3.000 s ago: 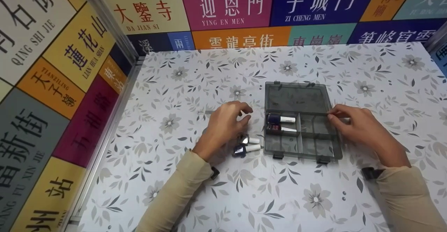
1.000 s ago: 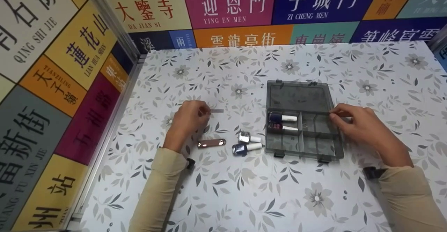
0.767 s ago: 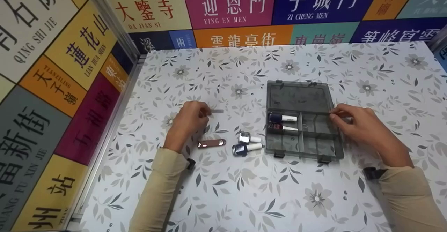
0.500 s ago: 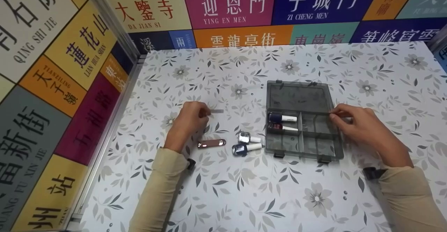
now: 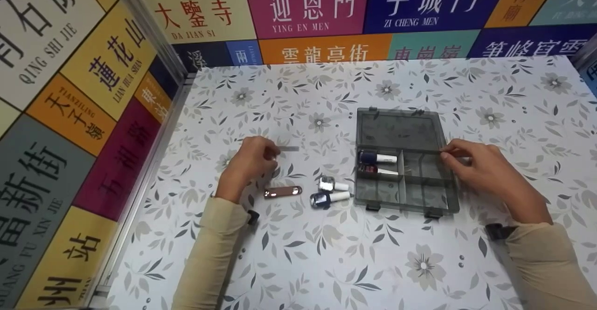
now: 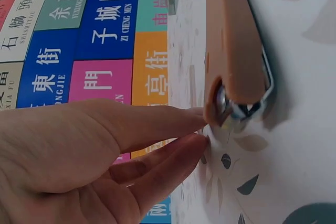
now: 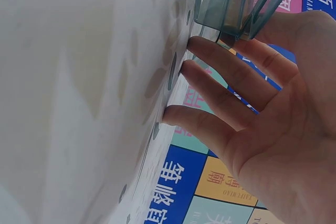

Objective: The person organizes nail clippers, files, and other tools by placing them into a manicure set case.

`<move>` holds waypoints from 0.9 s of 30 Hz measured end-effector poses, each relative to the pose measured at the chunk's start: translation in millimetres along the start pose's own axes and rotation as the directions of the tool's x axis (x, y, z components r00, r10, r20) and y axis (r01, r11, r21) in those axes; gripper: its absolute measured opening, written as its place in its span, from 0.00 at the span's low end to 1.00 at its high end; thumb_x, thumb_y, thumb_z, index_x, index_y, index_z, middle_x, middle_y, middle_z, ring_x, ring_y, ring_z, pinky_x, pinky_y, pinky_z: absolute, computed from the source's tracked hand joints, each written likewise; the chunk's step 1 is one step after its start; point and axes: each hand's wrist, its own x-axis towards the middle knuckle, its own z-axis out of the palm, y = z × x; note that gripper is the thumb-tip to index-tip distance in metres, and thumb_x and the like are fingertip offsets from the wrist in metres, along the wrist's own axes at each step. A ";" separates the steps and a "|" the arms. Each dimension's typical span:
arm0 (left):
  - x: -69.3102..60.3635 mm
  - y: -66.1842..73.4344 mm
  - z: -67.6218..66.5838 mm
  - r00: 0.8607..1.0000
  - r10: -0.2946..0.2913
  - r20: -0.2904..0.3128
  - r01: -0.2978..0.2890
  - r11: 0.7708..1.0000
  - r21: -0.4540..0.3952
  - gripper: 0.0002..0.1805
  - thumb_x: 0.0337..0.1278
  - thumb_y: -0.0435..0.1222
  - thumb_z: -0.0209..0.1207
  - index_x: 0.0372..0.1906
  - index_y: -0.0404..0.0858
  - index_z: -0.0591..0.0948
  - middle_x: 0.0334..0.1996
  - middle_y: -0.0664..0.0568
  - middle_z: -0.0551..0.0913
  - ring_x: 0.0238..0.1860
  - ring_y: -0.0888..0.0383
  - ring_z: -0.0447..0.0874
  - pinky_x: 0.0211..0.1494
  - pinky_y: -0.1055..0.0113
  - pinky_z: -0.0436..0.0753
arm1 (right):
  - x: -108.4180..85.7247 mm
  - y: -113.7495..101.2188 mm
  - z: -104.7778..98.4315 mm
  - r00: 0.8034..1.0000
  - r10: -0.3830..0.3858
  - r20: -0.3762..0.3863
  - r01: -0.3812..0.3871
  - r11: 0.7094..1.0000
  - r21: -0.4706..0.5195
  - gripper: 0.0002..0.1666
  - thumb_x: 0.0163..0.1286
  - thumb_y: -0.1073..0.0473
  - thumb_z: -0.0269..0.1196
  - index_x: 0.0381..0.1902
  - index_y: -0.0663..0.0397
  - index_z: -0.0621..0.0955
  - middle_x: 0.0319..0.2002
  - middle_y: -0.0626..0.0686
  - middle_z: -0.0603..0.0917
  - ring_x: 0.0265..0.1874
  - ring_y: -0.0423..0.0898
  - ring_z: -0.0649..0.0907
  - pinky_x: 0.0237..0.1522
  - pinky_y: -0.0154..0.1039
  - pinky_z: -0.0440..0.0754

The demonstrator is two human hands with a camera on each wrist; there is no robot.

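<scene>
Grey strip (image 5: 289, 148), left of frame centre, is likely light and stiff, best held by its edges: left hand (image 5: 252, 161) pinches it, right hand (image 5: 485, 170) the box (image 5: 397, 130).

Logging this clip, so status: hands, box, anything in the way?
Left hand pinches grey strip. Right hand grips open box, two bottles inside. Clipper, two loose bottles outside; box approach looks free.

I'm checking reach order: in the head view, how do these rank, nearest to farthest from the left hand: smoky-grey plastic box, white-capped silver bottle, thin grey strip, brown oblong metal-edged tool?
1. Thin grey strip, right beside the left hand.
2. Brown oblong tool, slightly right.
3. Silver bottle, farther right.
4. Plastic box, rightmost.
</scene>
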 end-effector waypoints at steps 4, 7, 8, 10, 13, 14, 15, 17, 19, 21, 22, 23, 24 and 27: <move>0.4 -0.4 -0.4 1.000 -0.007 0.005 0.007 1.000 -0.002 0.16 0.58 0.23 0.67 0.51 0.32 0.91 0.44 0.41 0.92 0.45 0.49 0.88 0.51 0.56 0.87 | -0.5 -0.9 -0.4 1.000 0.004 0.001 -0.004 1.000 0.002 0.17 0.85 0.50 0.59 0.58 0.53 0.86 0.57 0.68 0.90 0.55 0.80 0.86 0.58 0.78 0.80; 0.8 -0.3 -0.1 1.000 -0.010 -0.002 0.010 1.000 0.000 0.15 0.58 0.23 0.68 0.50 0.32 0.91 0.43 0.42 0.92 0.44 0.49 0.88 0.50 0.56 0.87 | -0.8 -1.3 -0.5 1.000 0.005 0.002 -0.005 1.000 0.005 0.17 0.85 0.50 0.59 0.58 0.54 0.86 0.57 0.69 0.89 0.55 0.80 0.86 0.59 0.79 0.80; 1.0 -0.5 0.1 1.000 -0.012 -0.005 0.012 1.000 0.002 0.14 0.59 0.24 0.68 0.50 0.32 0.92 0.43 0.42 0.92 0.44 0.49 0.88 0.50 0.57 0.87 | -0.8 -1.3 -0.5 1.000 0.005 0.003 -0.005 1.000 0.007 0.17 0.85 0.50 0.59 0.58 0.54 0.86 0.57 0.69 0.89 0.55 0.80 0.86 0.59 0.79 0.80; 1.5 -0.9 0.9 1.000 -0.011 -0.012 0.011 1.000 0.010 0.13 0.60 0.25 0.70 0.49 0.33 0.92 0.42 0.42 0.92 0.44 0.50 0.88 0.51 0.57 0.87 | -0.7 -1.3 -0.3 1.000 0.005 0.003 -0.005 1.000 0.009 0.17 0.85 0.50 0.59 0.58 0.54 0.86 0.57 0.69 0.89 0.55 0.80 0.86 0.59 0.79 0.80; 2.5 -1.3 2.7 1.000 -0.002 -0.019 0.002 1.000 0.020 0.11 0.61 0.27 0.71 0.48 0.32 0.91 0.41 0.42 0.91 0.43 0.50 0.87 0.51 0.56 0.87 | -0.7 -1.2 0.1 1.000 0.005 0.001 -0.005 1.000 0.007 0.17 0.85 0.50 0.59 0.58 0.54 0.86 0.57 0.69 0.89 0.56 0.79 0.86 0.59 0.79 0.80; 2.9 -1.0 3.3 1.000 0.001 -0.021 0.000 1.000 0.022 0.10 0.62 0.27 0.71 0.48 0.32 0.91 0.41 0.42 0.91 0.43 0.50 0.87 0.51 0.56 0.87 | -0.8 -1.3 0.1 1.000 0.006 0.002 -0.006 1.000 0.007 0.17 0.85 0.50 0.59 0.58 0.54 0.86 0.57 0.69 0.89 0.56 0.79 0.86 0.59 0.79 0.80; 3.2 -0.8 3.8 1.000 0.003 -0.022 -0.002 1.000 0.020 0.10 0.62 0.28 0.70 0.48 0.31 0.91 0.41 0.42 0.91 0.43 0.50 0.87 0.51 0.56 0.87 | -0.9 -1.4 -0.1 1.000 0.008 0.003 -0.008 1.000 0.006 0.17 0.85 0.50 0.59 0.58 0.53 0.86 0.57 0.68 0.89 0.56 0.79 0.86 0.59 0.79 0.79; 3.4 0.2 4.5 1.000 0.003 -0.024 -0.002 1.000 0.009 0.10 0.63 0.29 0.70 0.48 0.31 0.90 0.41 0.42 0.91 0.42 0.50 0.87 0.50 0.56 0.87 | -1.0 -1.3 0.1 1.000 0.009 0.002 -0.009 1.000 0.003 0.17 0.85 0.50 0.59 0.58 0.53 0.86 0.57 0.68 0.90 0.56 0.79 0.86 0.59 0.79 0.79; 3.5 1.4 4.8 1.000 0.000 -0.026 0.000 1.000 -0.007 0.10 0.64 0.30 0.69 0.48 0.31 0.89 0.41 0.42 0.90 0.42 0.50 0.87 0.50 0.56 0.87 | -1.0 -1.4 -0.1 1.000 0.010 0.003 -0.010 1.000 0.004 0.17 0.85 0.50 0.59 0.58 0.53 0.86 0.57 0.68 0.89 0.56 0.79 0.86 0.59 0.79 0.79; 3.8 2.6 5.1 1.000 0.003 -0.030 -0.004 1.000 -0.024 0.10 0.65 0.31 0.69 0.48 0.31 0.89 0.41 0.42 0.90 0.43 0.50 0.88 0.49 0.56 0.88 | -0.7 -1.2 0.1 1.000 0.010 0.002 -0.010 1.000 0.006 0.17 0.85 0.50 0.59 0.58 0.53 0.86 0.57 0.68 0.90 0.56 0.79 0.86 0.59 0.79 0.79; 3.8 3.5 5.2 0.999 0.008 -0.036 -0.009 1.000 -0.028 0.11 0.65 0.32 0.69 0.48 0.31 0.88 0.42 0.42 0.90 0.43 0.50 0.88 0.49 0.56 0.88 | -0.4 -0.9 0.3 1.000 0.006 0.000 -0.006 1.000 0.007 0.17 0.85 0.50 0.59 0.58 0.53 0.86 0.57 0.68 0.90 0.56 0.79 0.86 0.59 0.79 0.79; 4.0 4.1 5.4 0.999 0.016 -0.040 -0.017 0.999 -0.029 0.11 0.65 0.32 0.69 0.48 0.31 0.88 0.42 0.42 0.91 0.44 0.49 0.89 0.50 0.55 0.89 | -0.4 -0.7 0.3 1.000 0.003 0.000 -0.003 1.000 0.007 0.17 0.85 0.50 0.59 0.58 0.53 0.86 0.57 0.68 0.90 0.56 0.79 0.86 0.59 0.79 0.79; 4.3 4.8 5.6 0.999 0.025 -0.045 -0.026 0.999 -0.029 0.11 0.66 0.32 0.70 0.49 0.31 0.88 0.42 0.41 0.91 0.44 0.48 0.90 0.51 0.55 0.89 | -0.2 -0.5 0.4 1.000 -0.001 -0.002 0.001 1.000 0.008 0.17 0.85 0.51 0.59 0.58 0.53 0.86 0.56 0.68 0.90 0.56 0.78 0.86 0.59 0.79 0.80; 4.8 7.0 6.7 0.997 0.053 -0.061 -0.054 0.998 -0.026 0.11 0.67 0.33 0.70 0.49 0.30 0.88 0.43 0.41 0.91 0.45 0.47 0.91 0.52 0.54 0.90 | -0.2 0.6 1.0 1.000 -0.012 -0.009 0.012 1.000 0.013 0.16 0.85 0.51 0.59 0.57 0.54 0.86 0.55 0.68 0.90 0.56 0.78 0.86 0.59 0.78 0.81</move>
